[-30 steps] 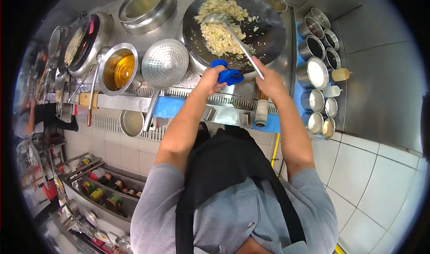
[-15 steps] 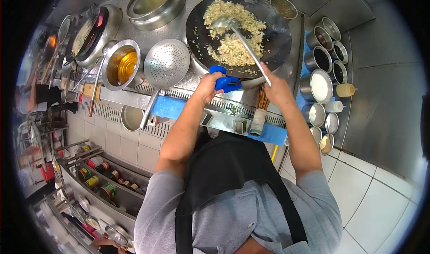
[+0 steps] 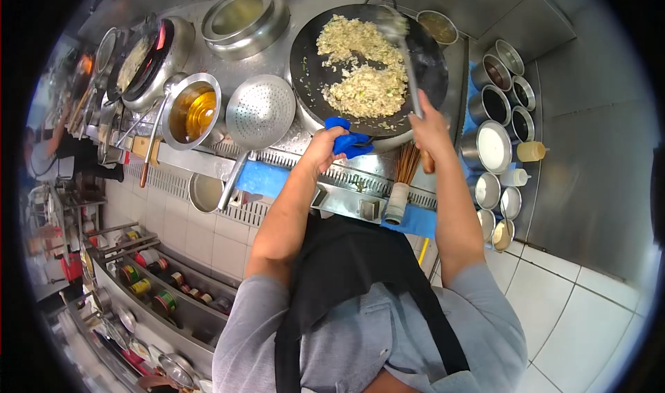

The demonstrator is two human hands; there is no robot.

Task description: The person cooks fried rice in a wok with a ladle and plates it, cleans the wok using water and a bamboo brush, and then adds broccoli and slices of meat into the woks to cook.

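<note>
My left hand (image 3: 324,150) is closed on a blue cloth (image 3: 350,141) at the near edge of a black wok (image 3: 424,81). The wok's near handle is hidden under the cloth. Fried rice (image 3: 364,81) lies in the wok in two joined heaps. My right hand (image 3: 432,131) grips a long-handled metal ladle (image 3: 410,64); its wooden end shows below my fist. The ladle's bowl is blurred, over the far right part of the wok, beyond the rice. A bamboo brush (image 3: 400,195) stands below my right hand.
Left of the wok are a perforated strainer (image 3: 260,112), a pot of oil (image 3: 192,111) and a lidded-looking steel pot (image 3: 246,22). Seasoning containers (image 3: 494,147) and squeeze bottles (image 3: 531,151) line the right. Another person (image 3: 52,154) stands at the far left near a second wok (image 3: 136,64).
The ladle has swung from the rice toward the wok's far right side, and its handle stands steeper. My left hand stays on the cloth at the wok's edge. The camera view has shifted slightly.
</note>
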